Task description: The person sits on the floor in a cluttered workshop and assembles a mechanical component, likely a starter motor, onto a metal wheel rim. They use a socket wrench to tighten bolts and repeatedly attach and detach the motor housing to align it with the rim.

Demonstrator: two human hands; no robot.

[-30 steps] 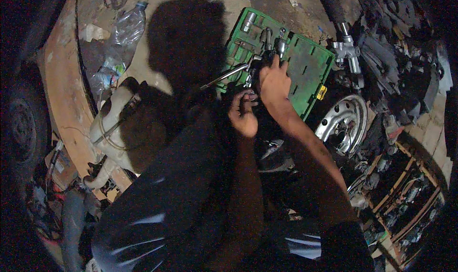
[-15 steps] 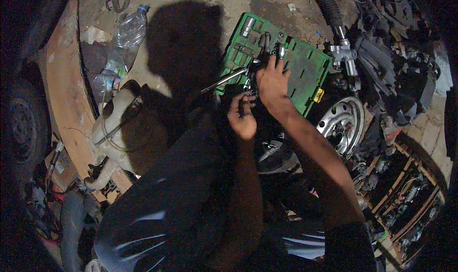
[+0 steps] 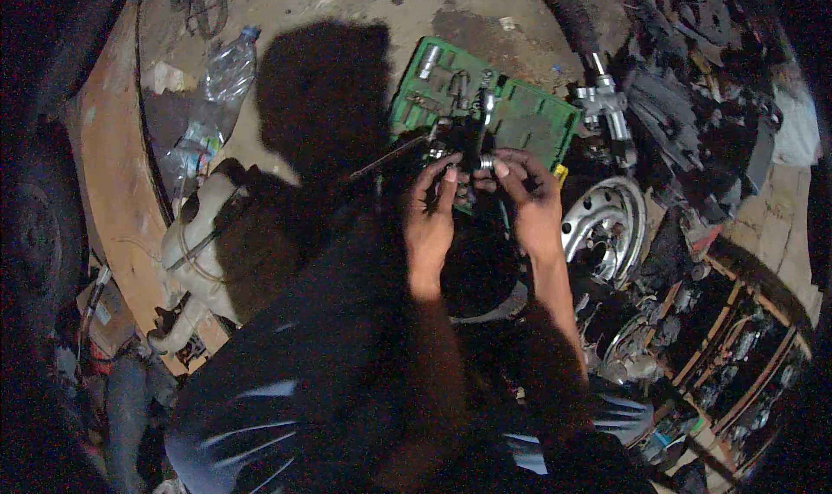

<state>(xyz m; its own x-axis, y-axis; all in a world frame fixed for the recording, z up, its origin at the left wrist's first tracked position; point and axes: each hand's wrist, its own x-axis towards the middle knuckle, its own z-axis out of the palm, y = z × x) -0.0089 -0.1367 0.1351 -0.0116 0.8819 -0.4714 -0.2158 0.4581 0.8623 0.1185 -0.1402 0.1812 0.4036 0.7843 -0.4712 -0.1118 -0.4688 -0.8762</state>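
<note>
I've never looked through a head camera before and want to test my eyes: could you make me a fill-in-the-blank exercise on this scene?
1. The open plastic tool case is mainly ____ in colour.
2. A small shiny metal cylinder is pinched in the person's ____ hand.
3. The clear plastic bottle with a blue cap lies to the picture's ____ of the case.

Missing words: green; right; left.

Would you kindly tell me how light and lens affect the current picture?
Head view: a large shadow darkens the floor left of the green case, while light catches the left hand and right hand; same view: bright highlights on the wheel; same view: the board bows, likely fisheye distortion.
</note>
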